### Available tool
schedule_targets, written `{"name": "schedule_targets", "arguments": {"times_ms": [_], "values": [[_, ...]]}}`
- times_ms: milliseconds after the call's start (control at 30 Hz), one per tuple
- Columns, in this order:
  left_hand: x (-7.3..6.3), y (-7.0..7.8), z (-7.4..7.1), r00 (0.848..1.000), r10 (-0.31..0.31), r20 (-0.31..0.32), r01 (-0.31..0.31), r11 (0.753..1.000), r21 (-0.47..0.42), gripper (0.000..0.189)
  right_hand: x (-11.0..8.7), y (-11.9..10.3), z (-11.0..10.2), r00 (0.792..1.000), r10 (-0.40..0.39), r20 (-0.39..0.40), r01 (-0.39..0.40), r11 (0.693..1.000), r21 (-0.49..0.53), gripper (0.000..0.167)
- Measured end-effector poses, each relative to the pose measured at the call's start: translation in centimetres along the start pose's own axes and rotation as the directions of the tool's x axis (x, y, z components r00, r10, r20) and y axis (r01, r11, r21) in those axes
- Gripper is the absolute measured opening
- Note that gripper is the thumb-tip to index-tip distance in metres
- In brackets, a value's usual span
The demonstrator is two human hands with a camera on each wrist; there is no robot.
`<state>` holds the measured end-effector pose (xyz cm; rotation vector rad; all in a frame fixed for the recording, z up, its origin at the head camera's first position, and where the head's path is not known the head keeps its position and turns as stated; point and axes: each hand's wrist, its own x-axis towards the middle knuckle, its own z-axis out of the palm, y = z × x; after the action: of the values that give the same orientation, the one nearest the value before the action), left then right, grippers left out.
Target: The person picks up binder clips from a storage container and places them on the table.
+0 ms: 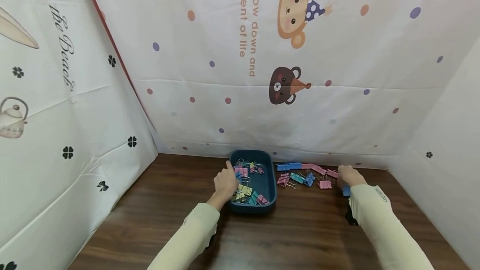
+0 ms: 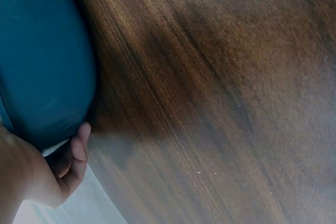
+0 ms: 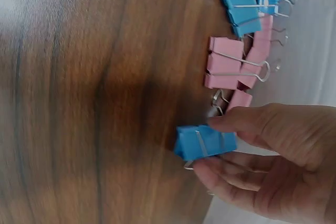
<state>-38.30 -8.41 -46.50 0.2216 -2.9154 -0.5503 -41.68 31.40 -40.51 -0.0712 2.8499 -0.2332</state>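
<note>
On the wooden table stands a dark blue plastic bin (image 1: 273, 186) holding several binder clips (image 1: 243, 191) in yellow, pink, teal and blue. My left hand (image 1: 226, 182) grips its left wall; in the left wrist view the curled fingers (image 2: 79, 153) lie against the bin's (image 2: 50, 56) outside. To the right, my right hand (image 1: 348, 176) pinches a blue binder clip (image 3: 207, 141) between thumb and fingers, low over the table. Beside that hand, a pink binder clip (image 3: 224, 64) lies with its wire handles toward the back wall.
Between the bin and my right hand lies a row of loose binder clips, among them a teal one (image 1: 297, 178), a blue one (image 1: 309, 179) and a long blue one (image 1: 288, 166). A printed cloth (image 1: 225, 120) hangs along the table's (image 1: 300, 228) back edge.
</note>
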Motion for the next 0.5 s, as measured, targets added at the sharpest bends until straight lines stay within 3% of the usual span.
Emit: {"name": "schedule_targets", "arguments": {"times_ms": [133, 367, 500], "values": [[-0.1, 0.1, 0.2, 1.0, -0.001, 0.011, 0.001, 1.0, 0.002, 0.076, 0.3, 0.1, 0.7, 0.999, 0.022, -0.036, -0.021, 0.999, 0.048, 0.007], [0.0, 0.2, 0.1, 1.0, -0.009, -0.006, 0.009, 0.999, 0.032, 0.074, 1.9, 0.3, 1.8, 0.989, 0.069, -0.131, -0.058, 0.995, 0.087, 0.029], [0.1, 0.4, 0.2, 1.0, -0.006, 0.0, 0.006, 1.0, 0.021, 0.073, 2.2, 0.5, 2.1, 0.983, 0.075, -0.167, -0.058, 0.993, 0.105, 0.028]]}}
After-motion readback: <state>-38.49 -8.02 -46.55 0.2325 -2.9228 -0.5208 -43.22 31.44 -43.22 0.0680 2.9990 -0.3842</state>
